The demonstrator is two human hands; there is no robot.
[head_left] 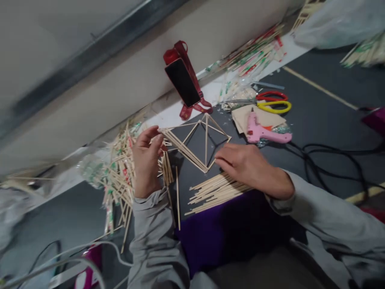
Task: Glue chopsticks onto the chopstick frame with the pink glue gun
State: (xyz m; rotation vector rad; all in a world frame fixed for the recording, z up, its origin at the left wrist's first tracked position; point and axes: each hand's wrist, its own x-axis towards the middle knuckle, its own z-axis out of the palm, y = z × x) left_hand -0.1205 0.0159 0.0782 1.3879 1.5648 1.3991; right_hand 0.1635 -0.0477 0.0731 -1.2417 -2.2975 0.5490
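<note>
An angular frame of thin wooden sticks (206, 144), joined at their ends into triangles, stands on the dark tabletop between my hands. My left hand (147, 160) has its thumb and fingers bent around the frame's left corner, in a grip. With fingertips pinched together, my right hand (246, 162) holds the frame near its lower right edge. Just below, partly under my right hand, lies a row of loose wooden sticks (210, 194). One single stick (178, 198) rests beside my left forearm.
A pink glue gun (267, 134) lies right of the frame on cardboard, near scissors (273, 102) with red and yellow handles. Behind, a phone (183, 82) leans on a red bottle. Wrapped and loose sticks (118, 172) are heaped left. A black cable (327, 154) coils right.
</note>
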